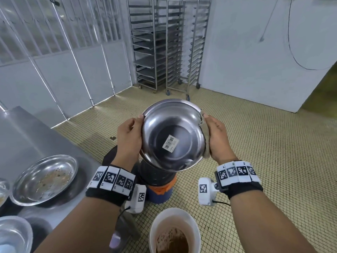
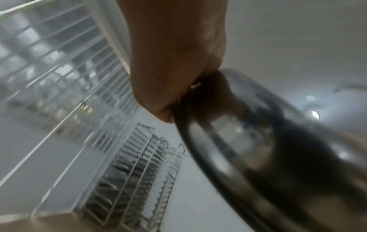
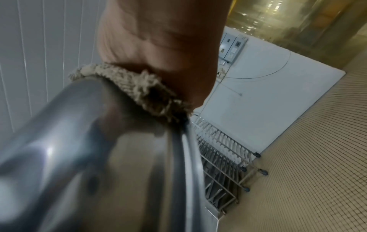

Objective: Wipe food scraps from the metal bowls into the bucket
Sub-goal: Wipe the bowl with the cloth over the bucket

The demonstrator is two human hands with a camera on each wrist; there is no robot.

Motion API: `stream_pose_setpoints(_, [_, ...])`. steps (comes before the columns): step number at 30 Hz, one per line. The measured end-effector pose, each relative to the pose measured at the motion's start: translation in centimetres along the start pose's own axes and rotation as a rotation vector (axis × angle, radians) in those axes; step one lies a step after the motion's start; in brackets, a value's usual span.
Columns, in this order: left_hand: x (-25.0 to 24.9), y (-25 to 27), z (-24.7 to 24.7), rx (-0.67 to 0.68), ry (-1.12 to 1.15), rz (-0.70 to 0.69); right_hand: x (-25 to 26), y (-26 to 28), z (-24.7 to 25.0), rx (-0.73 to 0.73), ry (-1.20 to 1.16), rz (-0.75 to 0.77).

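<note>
A metal bowl [image 1: 173, 137] is held up at chest height, tilted so that its underside with a barcode sticker faces me. My left hand [image 1: 129, 136] grips its left rim [image 2: 198, 141], thumb on the edge. On the bowl's right side my right hand [image 1: 217, 137] holds a frayed beige cloth [image 3: 135, 84] against the rim, the cloth wrapping over the edge. The bowl's inside is hidden. A white bucket [image 1: 155, 227] with brown scraps stands on the floor below, nearer to me than the bowl.
A steel table [image 1: 21, 136] at the left carries a dirty metal bowl [image 1: 45, 179] with scraps and another bowl [image 1: 12, 232] at the bottom left. A dark drum with an orange and blue base [image 1: 158, 187] stands under the held bowl. Wheeled tray racks [image 1: 164, 42] stand at the back.
</note>
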State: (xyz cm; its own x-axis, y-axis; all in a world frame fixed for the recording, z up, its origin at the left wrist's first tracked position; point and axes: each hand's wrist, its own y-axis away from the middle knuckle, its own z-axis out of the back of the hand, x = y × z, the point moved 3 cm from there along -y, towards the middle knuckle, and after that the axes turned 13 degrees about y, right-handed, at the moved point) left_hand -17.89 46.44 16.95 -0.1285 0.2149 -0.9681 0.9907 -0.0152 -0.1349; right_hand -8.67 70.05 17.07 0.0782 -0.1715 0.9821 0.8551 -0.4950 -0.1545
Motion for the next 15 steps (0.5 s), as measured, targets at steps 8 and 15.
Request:
stream_pose_setpoints(8, [-3.5,-0.7,-1.8,0.397,-0.417,-0.184,3.4,-0.7,-1.1,0.2,0.468,0.216])
stream_pose_setpoints(15, [-3.4,-1.3,0.4,0.095,-0.109,-0.131,1.2,0.0,-1.6,0.103,0.24,0.114])
